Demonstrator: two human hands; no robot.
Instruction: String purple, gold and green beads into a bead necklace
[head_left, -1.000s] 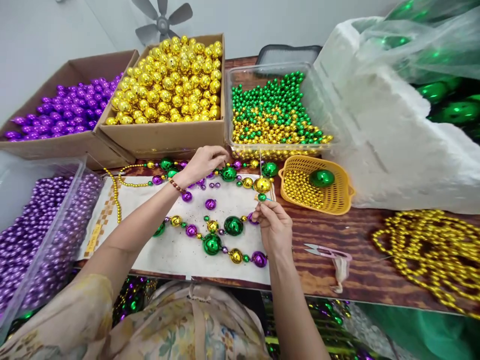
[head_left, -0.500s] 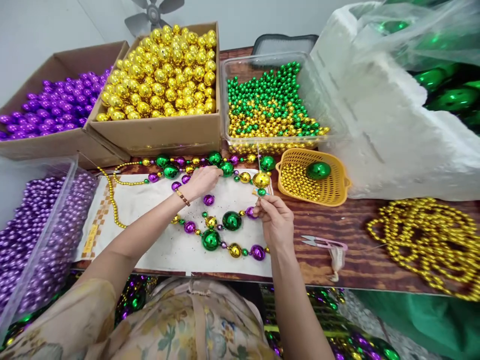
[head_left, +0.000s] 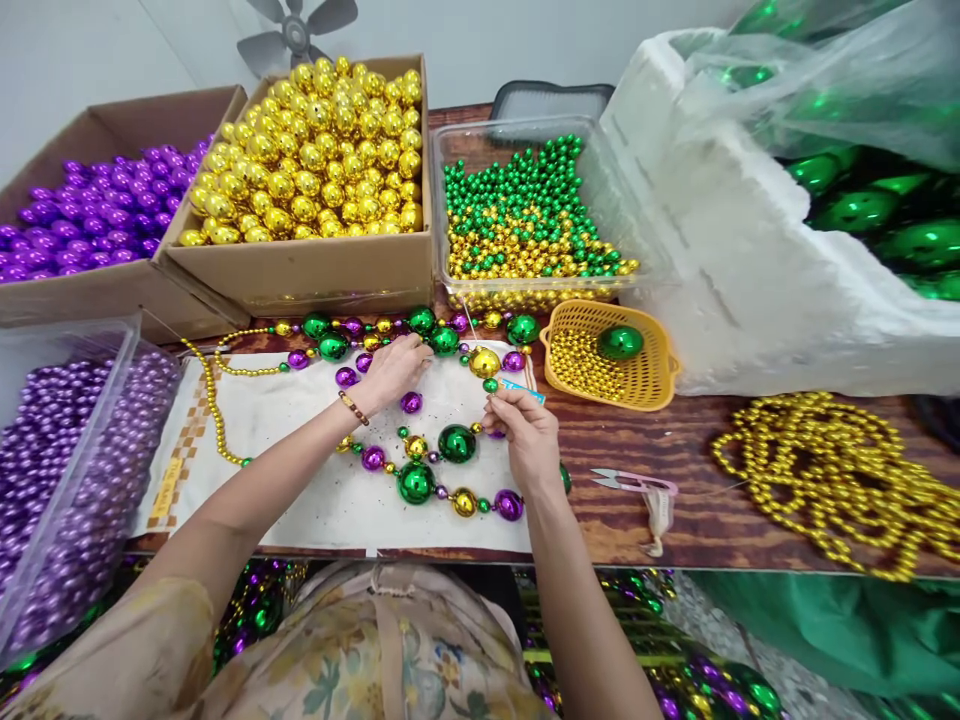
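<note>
My right hand (head_left: pixel 525 438) is closed in a pinch on a thin needle (head_left: pixel 471 328) that stands up through a small green bead and a gold ball (head_left: pixel 484 362). A bead string (head_left: pixel 420 470) of green, gold and purple balls runs from it across a white cloth (head_left: pixel 300 470). My left hand (head_left: pixel 394 368) lies on the cloth with its fingers curled over loose purple beads (head_left: pixel 410 402); what it holds is hidden.
Cardboard boxes of gold balls (head_left: pixel 315 150) and purple balls (head_left: pixel 82 215) stand at the back, with a clear tub of green and gold beads (head_left: pixel 525 215). A yellow basket (head_left: pixel 607 360), thread snips (head_left: pixel 637 484), gold bead strands (head_left: pixel 832 480) and a purple bead bin (head_left: pixel 67 470) surround the cloth.
My left hand dropped from the back bead row down to the loose purple beads on the cloth. My right hand and the needle with the gold ball shifted slightly left.
</note>
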